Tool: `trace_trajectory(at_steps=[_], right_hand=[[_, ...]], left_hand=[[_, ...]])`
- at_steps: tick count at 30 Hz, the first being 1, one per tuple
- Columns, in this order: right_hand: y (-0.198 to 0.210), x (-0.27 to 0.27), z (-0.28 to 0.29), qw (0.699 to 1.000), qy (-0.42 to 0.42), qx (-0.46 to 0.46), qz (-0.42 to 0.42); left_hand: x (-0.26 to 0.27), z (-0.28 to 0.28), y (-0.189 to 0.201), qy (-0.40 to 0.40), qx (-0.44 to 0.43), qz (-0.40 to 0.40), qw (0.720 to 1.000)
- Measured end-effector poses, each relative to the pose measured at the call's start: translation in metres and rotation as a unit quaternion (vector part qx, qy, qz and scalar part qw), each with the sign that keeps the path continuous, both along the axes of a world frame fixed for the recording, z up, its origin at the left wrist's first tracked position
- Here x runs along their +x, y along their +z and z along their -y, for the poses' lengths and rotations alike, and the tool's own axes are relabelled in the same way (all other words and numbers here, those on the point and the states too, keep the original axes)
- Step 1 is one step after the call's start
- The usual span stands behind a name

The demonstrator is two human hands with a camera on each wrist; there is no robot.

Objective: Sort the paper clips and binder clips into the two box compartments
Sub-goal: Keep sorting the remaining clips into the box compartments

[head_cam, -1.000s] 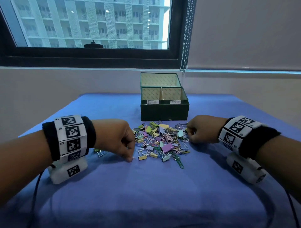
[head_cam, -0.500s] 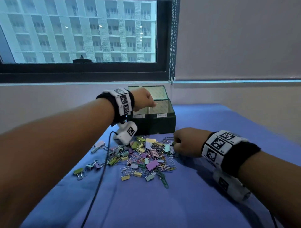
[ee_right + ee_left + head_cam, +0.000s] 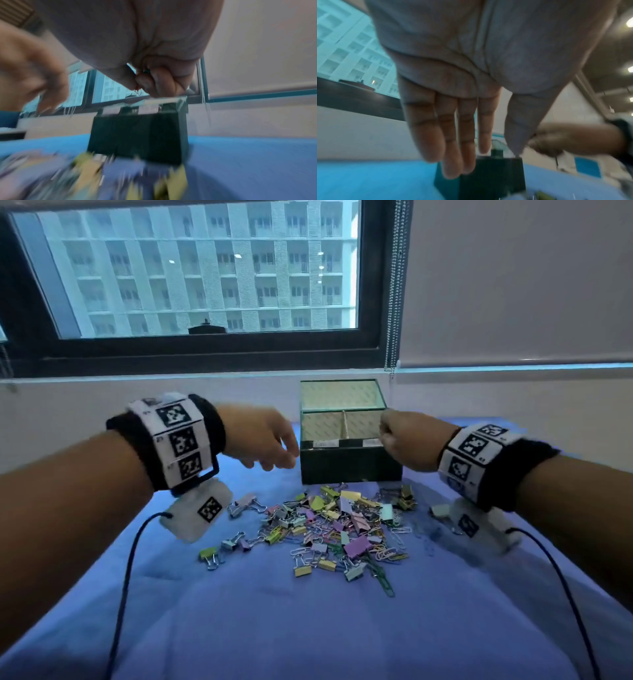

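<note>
The left hand (image 3: 471, 67) has straight, relaxed fingers (image 3: 450, 142) and holds nothing; it hangs just left of the dark green box (image 3: 349, 463). The right hand (image 3: 409, 440) is clenched by the box's right front corner, pinching something small and thin between thumb and fingertips (image 3: 154, 82), too blurred to name. Both compartments, split by a divider (image 3: 344, 424), stand open. The pile of clips (image 3: 339, 529) lies on the blue cloth (image 3: 308, 628) in front of the box

Both arms raised forward, one hand loose, one clenched

The left hand (image 3: 260, 440), at ten o'clock, hangs palm down with straight, relaxed fingers (image 3: 450, 135); the right hand (image 3: 409, 440), at two o'clock, is a tight fist pinching something small.
</note>
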State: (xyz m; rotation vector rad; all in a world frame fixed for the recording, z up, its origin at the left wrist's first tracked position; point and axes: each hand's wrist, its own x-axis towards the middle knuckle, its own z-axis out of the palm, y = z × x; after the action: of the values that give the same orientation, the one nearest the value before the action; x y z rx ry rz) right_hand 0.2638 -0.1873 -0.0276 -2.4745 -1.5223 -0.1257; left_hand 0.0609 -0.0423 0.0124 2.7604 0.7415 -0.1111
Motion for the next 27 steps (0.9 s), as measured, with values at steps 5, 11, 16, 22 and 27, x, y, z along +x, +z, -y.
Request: trace_trajectory(at_steps=[5,11,16,22,27], right_hand=[[0.021,0.009,-0.056,0.996,-0.031,0.004,0.086],[0.016,-0.025,-0.073,0.983,0.039,-0.003,0.178],[-0.005,-0.093,-0.071,0.966,0.166,-0.145,0.133],[-0.025,-0.115,-0.083,0.943,0.174,-0.241,0.147],[-0.022,-0.118,-0.085,0.95,0.151,-0.248,0.117]], left_hand=[[-0.051,-0.003,-0.041,-0.027,0.136,-0.106,0.985],[-0.047,-0.018,-0.075,-0.022,0.093,-0.045,0.994],[-0.043,-0.018,-0.082,-0.034,0.131,-0.014,0.991],[-0.045,-0.018,-0.081,-0.003,0.148,-0.035,0.988],[-0.042,-0.02,-0.082,-0.014,0.133,-0.03,0.991]])
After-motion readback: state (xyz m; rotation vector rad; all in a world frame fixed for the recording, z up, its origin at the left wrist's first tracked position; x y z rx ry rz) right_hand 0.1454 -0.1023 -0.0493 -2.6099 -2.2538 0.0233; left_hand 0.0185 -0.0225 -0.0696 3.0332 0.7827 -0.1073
